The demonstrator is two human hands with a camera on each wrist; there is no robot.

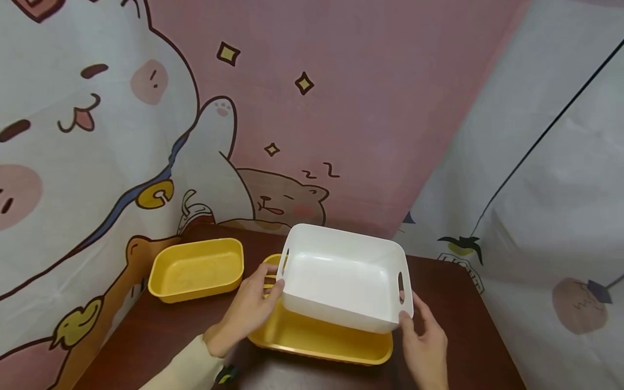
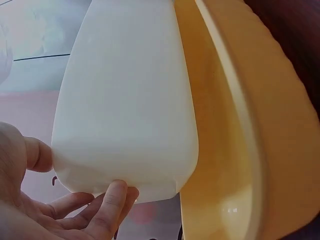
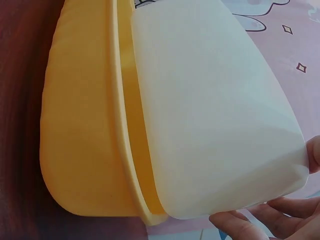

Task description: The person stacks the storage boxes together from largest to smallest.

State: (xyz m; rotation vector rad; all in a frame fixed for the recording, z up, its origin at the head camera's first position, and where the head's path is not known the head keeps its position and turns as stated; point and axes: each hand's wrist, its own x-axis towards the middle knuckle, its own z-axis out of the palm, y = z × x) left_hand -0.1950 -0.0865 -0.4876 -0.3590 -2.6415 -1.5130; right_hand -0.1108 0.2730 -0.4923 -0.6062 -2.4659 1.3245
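A white rectangular basket (image 1: 341, 279) with a slot handle at each end is held tilted over a larger yellow basin (image 1: 322, 338). My left hand (image 1: 253, 300) grips its left end, thumb at the rim and fingers at the handle slot. At the opposite end my right hand (image 1: 424, 338) pinches the rim by the other slot. Both wrist views show the white basket's smooth outer side, with the yellow basin (image 2: 225, 125) close beside it. Part of the basin is hidden behind the basket.
A smaller yellow basin (image 1: 197, 268) stands at the left on the dark brown table (image 1: 458, 325). Cartoon-printed cloth (image 1: 351, 108) hangs behind the table and along both sides. A small dark object (image 1: 226, 374) shows by my left wrist.
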